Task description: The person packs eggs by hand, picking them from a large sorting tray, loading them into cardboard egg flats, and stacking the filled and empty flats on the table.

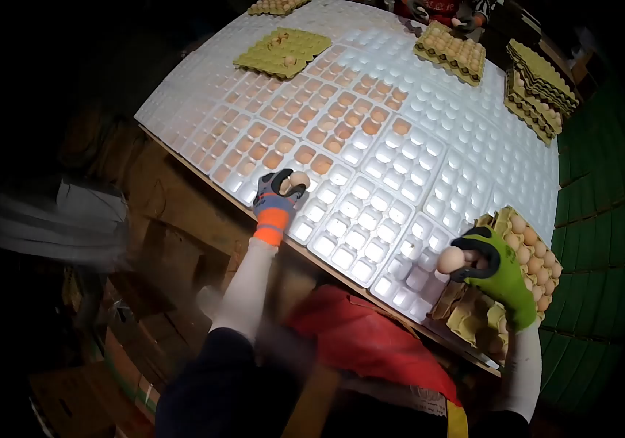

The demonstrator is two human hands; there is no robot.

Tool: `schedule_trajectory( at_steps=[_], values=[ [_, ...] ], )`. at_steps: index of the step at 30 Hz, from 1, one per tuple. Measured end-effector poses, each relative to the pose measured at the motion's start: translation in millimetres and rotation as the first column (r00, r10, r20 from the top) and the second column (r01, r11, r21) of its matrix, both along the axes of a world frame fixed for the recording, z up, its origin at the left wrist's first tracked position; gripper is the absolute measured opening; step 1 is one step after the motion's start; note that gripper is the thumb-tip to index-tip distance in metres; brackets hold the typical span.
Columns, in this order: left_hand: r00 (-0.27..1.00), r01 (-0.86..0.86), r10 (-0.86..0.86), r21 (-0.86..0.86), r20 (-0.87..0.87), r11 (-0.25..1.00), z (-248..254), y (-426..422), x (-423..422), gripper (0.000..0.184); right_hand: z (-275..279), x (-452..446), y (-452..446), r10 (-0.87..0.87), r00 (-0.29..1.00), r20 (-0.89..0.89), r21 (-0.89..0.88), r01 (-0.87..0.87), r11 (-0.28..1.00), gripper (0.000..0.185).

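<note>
Dim surroundings frame a brightly lit surface (190, 165) spread with white plastic egg trays (360, 219). Gloved fingers of the left hand (279, 196) grasp 1 egg (298, 180) above the tray cells. The right hand's (493, 264) fingers are likewise curled around an egg (452, 260); a pale shape behind it may be a 2nd, though I cannot tell.

The step in hand looks like transferring eggs into plastic cells. The next move seems to call for lining the left egg up over a bare cell, lowering it gently and loosening the fingers only once it is supported. Both eggs look nearly round from here, so which way the blunt end points, and how the long axis runs, cannot be told surely.

Just ahead of the left fingers are cells holding eggs; bare white cells lie to their right. Immediately right of the right fingers sits a pulp flat of eggs (544, 271). Farther ahead of both hands are a yellow-green pulp flat (272, 55) with few eggs, a fuller flat (451, 52), stacked pulp trays (540, 86) and a co-worker's gloved hand (467, 23).
</note>
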State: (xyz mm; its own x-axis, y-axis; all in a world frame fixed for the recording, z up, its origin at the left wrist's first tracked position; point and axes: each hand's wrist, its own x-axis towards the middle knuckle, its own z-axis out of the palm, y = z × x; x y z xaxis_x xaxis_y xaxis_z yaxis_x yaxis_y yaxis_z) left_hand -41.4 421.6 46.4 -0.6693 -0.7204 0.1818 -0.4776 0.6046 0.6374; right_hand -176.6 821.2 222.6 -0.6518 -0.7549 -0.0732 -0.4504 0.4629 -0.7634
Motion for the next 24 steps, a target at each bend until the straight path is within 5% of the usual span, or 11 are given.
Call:
schedule_trajectory(
  at_steps=[3,7,11,13,14,15,17,19,20,21,24],
  values=[
    [0.987,0.029,0.004,-0.204,0.163,0.979,-21,-39,-21,0.042,-37,-15,-112,0.188,0.979,-0.081,0.147,-0.175,0.973,0.043],
    [0.986,0.042,-0.015,-0.156,0.165,0.987,-42,-60,-13,0.043,-129,-14,-247,0.113,0.975,-0.194,0.037,-0.107,0.994,0.046],
    [0.977,0.159,-0.143,-0.092,0.160,0.983,-51,-64,17,0.050,-179,0,-317,0.239,0.936,-0.257,0.468,-0.096,0.878,0.041],
    [0.952,0.171,-0.167,0.009,0.256,0.985,-29,-70,17,0.048,-206,-3,-312,-0.022,0.983,-0.180,0.058,0.033,0.998,0.043],
    [0.981,0.135,-0.138,0.030,0.135,0.990,-50,-82,20,0.050,-199,-2,-302,0.006,0.993,-0.121,-0.021,-0.009,1.000,0.044],
    [0.968,0.197,-0.197,-0.016,-0.159,0.980,-57,-91,21,0.047,-202,7,-288,0.011,0.994,-0.112,-0.004,-0.011,1.000,0.044],
    [0.945,0.167,-0.082,0.251,-0.316,0.954,-54,-80,23,0.044,-204,20,-271,0.044,0.980,-0.192,0.139,-0.017,0.990,0.041],
    [0.891,0.291,-0.202,0.170,-0.407,0.942,-40,-52,13,0.045,-187,30,-268,-0.023,0.994,-0.104,0.135,0.037,0.990,0.039],
    [0.905,0.360,-0.294,0.184,-0.308,0.915,-45,-42,7,0.047,-183,33,-271,-0.140,0.987,-0.082,0.001,0.140,0.990,0.039],
    [0.899,0.403,-0.402,-0.032,-0.173,0.915,-53,-36,-2,0.047,-181,38,-273,-0.249,0.968,-0.040,-0.128,0.243,0.962,0.039],
    [0.877,0.480,-0.476,-0.186,0.069,0.857,-64,-30,-2,0.053,-215,65,-286,-0.254,0.966,0.043,-0.459,0.245,0.854,0.042]
  ],
)
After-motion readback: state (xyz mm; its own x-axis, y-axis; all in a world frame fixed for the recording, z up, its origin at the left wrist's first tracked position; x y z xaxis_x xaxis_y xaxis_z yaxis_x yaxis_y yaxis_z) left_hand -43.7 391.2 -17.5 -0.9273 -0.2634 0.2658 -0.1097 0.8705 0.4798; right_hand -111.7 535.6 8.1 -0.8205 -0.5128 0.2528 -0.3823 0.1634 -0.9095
